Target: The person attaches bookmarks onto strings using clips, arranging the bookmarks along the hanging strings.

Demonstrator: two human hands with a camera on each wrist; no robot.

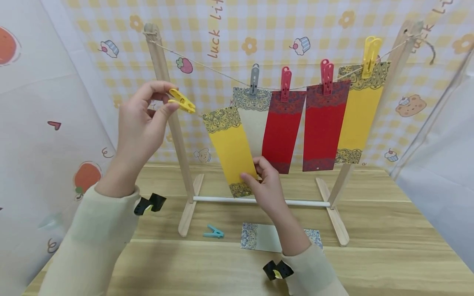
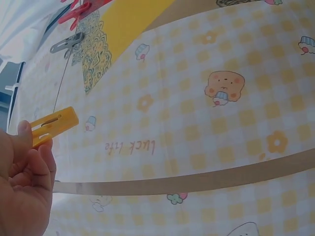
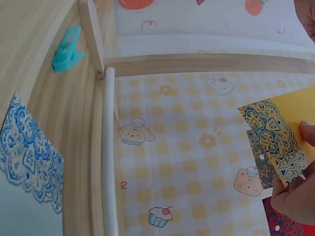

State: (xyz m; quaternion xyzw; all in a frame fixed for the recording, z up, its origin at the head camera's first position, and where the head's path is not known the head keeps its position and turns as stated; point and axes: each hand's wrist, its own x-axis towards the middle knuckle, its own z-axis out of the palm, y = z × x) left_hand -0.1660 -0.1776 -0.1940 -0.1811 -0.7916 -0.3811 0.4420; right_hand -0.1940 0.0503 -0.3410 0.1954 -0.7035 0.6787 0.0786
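Note:
My left hand (image 1: pixel 142 115) pinches a yellow clothespin (image 1: pixel 182 101) by its handles, near the left post and the string; the same clothespin (image 2: pixel 55 127) shows in the left wrist view. With thumb and fingers my right hand (image 1: pixel 267 185) grips the lower right edge of a yellow card (image 1: pixel 231 150) with dark lace patterns at both ends. This card tilts in front of a white patterned card (image 1: pixel 252 123), which hangs from a grey clothespin (image 1: pixel 254 80). Its lower lace end (image 3: pixel 275 137) is close up in the right wrist view.
Two red cards (image 1: pixel 283 127) and another yellow card (image 1: pixel 359 119) hang by clothespins from the string between wooden posts (image 1: pixel 177 139). On the table lie a teal clothespin (image 1: pixel 213 232) and a white card with blue lace (image 1: pixel 268 237). A white bar (image 1: pixel 222 199) joins the stand's feet.

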